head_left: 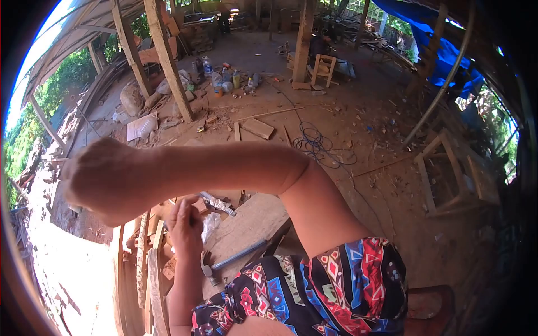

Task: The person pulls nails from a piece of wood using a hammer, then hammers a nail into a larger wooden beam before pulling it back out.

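Observation:
My right arm reaches across the view to the left. At its end my right hand (pixel 103 180) is raised, blurred, with its fingers curled into a fist; anything inside it is hidden. Lower down, my left hand (pixel 185 224) is beside the workbench plank (pixel 255 218), its fingers bent together. What they pinch, if anything, I cannot make out. A claw hammer (pixel 238 255) with a blue handle lies on the plank near my left forearm. Past my left fingers are a clear plastic bag (pixel 210 225) and a pale, tube-like tool (pixel 219 204).
Wooden strips (pixel 155 285) stand at the left of the bench. A tangled cable (pixel 319 143) lies on the dirt floor. Wooden frames (pixel 457 173) lean at right, and a small wooden chair (pixel 323 70) stands farther back. Posts (pixel 168 61) and several bottles (pixel 236 80) are ahead.

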A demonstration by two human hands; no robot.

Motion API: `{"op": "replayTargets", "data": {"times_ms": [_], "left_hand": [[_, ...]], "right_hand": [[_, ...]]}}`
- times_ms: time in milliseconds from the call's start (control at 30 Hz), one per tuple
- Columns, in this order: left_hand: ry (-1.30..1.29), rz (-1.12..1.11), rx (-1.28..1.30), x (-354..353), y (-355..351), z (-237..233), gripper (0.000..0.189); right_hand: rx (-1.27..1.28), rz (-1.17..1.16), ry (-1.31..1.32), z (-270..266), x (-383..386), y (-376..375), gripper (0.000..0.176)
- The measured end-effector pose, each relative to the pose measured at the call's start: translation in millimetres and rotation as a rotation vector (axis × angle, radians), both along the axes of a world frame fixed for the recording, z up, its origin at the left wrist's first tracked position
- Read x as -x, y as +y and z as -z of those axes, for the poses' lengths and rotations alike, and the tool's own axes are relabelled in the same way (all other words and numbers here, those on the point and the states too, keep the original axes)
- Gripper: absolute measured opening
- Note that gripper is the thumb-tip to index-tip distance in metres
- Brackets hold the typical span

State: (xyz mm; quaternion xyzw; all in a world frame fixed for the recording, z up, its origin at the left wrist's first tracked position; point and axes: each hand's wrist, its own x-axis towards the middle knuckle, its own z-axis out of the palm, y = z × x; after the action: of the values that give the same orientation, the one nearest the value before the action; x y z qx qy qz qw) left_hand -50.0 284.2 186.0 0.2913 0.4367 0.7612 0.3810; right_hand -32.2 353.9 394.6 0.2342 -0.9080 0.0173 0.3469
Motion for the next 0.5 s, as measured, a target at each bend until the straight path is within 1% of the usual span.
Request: {"op": "replayTargets", "data": {"times_ms": [33, 67, 100, 167, 200, 267, 300, 333, 367, 433, 500], "left_hand": [[-0.017, -0.072, -0.009, 8.6, -16.6, 1.4, 0.026], [-0.065, -0.180, 0.015, 12.6, -32.0, -0.4, 0.024], [0.007, -0.353, 0.012, 24.3, -44.6, 23.3, 0.021], [-0.062, -0.403, -0.019, 20.4, -74.9, 13.1, 0.019], [-0.065, -0.421, -0.017, 17.2, -81.8, 16.0, 0.019], [0.201, -0.608, 0.109, 8.9, -92.1, 21.8, 0.016], [0.198, -0.621, 0.114, 10.5, -97.6, 30.6, 0.016], [0.257, -0.628, 0.096, 13.5, -101.5, 41.7, 0.015], [0.315, -0.630, 0.076, 15.4, -106.0, 49.6, 0.014], [0.271, -0.623, 0.082, 13.5, -116.5, 57.7, 0.013], [0.321, -0.644, 0.077, 14.9, -122.5, 68.1, 0.013]], "right_hand": [[0.098, -0.029, 0.080, 26.7, 7.9, 7.7, 0.006], [0.132, 0.005, 0.021, 45.1, 5.8, 12.0, 0.004], [0.163, 0.038, -0.038, 63.8, 4.2, 15.4, 0.003], [0.365, -0.039, -0.085, 115.6, 14.6, 16.7, 0.007], [0.457, -0.064, -0.103, 135.2, 15.9, 11.9, 0.008], [0.623, -0.127, -0.169, 163.7, 15.8, -2.5, 0.009], [0.700, -0.163, -0.217, 176.0, 16.8, -10.9, 0.010], [0.779, -0.175, -0.346, 184.0, 18.8, -19.1, 0.007], [0.779, -0.182, -0.352, 191.9, 20.0, -26.9, 0.007], [0.870, -0.155, -0.463, 204.0, 17.7, -39.9, 0.009], [0.855, -0.174, -0.445, 219.6, 20.5, -46.9, 0.010]]}}
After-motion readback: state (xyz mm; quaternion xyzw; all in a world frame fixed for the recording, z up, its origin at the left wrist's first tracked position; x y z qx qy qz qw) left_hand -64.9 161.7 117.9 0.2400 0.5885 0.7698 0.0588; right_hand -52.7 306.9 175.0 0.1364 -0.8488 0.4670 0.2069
